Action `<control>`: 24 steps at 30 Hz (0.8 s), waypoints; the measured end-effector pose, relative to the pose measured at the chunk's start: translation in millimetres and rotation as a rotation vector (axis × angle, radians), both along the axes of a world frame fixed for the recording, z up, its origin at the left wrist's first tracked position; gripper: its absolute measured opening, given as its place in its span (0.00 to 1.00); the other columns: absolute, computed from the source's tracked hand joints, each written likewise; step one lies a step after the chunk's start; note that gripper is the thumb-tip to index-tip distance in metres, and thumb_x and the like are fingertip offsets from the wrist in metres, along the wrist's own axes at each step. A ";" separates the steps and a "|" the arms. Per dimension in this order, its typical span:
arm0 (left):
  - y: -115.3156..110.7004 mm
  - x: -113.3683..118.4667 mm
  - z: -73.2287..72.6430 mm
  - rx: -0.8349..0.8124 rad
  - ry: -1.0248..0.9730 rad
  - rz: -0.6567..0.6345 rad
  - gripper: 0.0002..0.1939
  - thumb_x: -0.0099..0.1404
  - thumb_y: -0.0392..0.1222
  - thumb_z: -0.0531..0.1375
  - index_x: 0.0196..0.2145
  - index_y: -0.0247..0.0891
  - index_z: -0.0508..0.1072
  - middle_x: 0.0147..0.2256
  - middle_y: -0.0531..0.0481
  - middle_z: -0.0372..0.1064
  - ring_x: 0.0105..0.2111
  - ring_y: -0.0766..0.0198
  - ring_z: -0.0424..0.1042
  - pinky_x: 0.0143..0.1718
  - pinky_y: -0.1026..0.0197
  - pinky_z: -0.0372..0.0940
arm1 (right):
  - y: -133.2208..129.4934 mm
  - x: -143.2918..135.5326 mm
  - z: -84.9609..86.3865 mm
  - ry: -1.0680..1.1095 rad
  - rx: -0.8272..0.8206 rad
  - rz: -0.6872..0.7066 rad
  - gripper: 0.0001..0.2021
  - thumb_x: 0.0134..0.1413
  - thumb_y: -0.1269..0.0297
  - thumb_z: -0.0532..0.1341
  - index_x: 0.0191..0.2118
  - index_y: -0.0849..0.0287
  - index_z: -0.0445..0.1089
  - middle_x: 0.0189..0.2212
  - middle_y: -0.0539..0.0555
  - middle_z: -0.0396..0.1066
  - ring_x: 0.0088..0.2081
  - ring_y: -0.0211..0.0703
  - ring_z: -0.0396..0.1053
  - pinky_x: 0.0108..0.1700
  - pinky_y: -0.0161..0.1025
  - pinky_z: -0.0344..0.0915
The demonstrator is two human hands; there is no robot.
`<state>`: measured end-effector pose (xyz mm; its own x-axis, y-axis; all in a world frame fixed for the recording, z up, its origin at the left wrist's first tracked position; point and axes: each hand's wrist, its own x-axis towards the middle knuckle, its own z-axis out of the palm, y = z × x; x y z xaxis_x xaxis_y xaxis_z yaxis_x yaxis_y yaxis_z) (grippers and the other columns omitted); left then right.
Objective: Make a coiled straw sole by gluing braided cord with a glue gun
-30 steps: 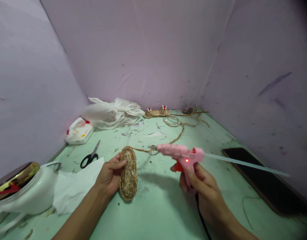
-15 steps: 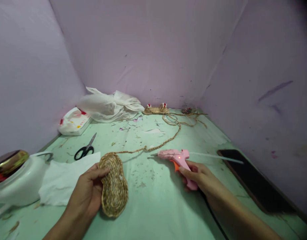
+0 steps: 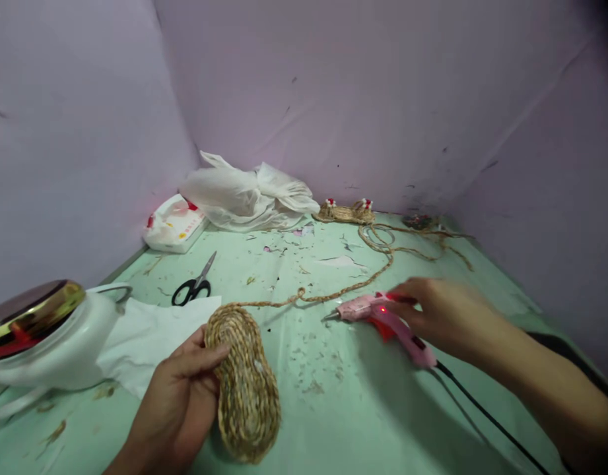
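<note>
My left hand [image 3: 177, 389] grips the edge of a peanut-shaped sole of coiled straw braid [image 3: 249, 396], thumb on top. From the sole's far end a loose straw rope [image 3: 343, 290] runs back across the table, with a small loop in it. At the right, my right hand [image 3: 427, 307] has its fingers closed at the rear top of a pink hot glue gun [image 3: 360, 308]. The gun's metal nozzle points left, its red light is lit, and its trigger is clear of the fingers. Motion blurs this hand, and the glue stick is hidden behind it.
Black-handled scissors [image 3: 195, 284] and a white cloth [image 3: 150, 336] lie left, beside a white pot [image 3: 70, 356] with a gold-rimmed lid. A tissue pack [image 3: 175, 227], white plastic bag [image 3: 254, 198] and finished straw piece with beads [image 3: 346, 214] stand along the back. A black cord [image 3: 486, 412] trails right.
My right hand has shifted from the glue gun's grip and trigger to its rear top. The gun has turned, its handle now slanting right. The camera view has swung left.
</note>
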<state>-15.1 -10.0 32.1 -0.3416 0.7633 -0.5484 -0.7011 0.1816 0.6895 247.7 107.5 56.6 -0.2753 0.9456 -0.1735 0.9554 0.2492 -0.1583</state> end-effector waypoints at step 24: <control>-4.4 6.5 0.1 -0.031 -0.123 -0.131 0.21 0.41 0.24 0.62 0.37 0.31 0.70 0.26 0.46 0.72 0.21 0.58 0.72 0.24 0.57 0.70 | -24.3 -33.8 57.8 0.064 1.152 0.468 0.11 0.55 0.68 0.55 0.27 0.54 0.72 0.26 0.51 0.75 0.27 0.44 0.69 0.29 0.39 0.60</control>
<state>-8.6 -14.4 32.2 -0.1689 0.7791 -0.6037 -0.7489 0.2968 0.5926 213.9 83.2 114.3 -0.6042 0.3473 0.7171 0.7361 0.5880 0.3354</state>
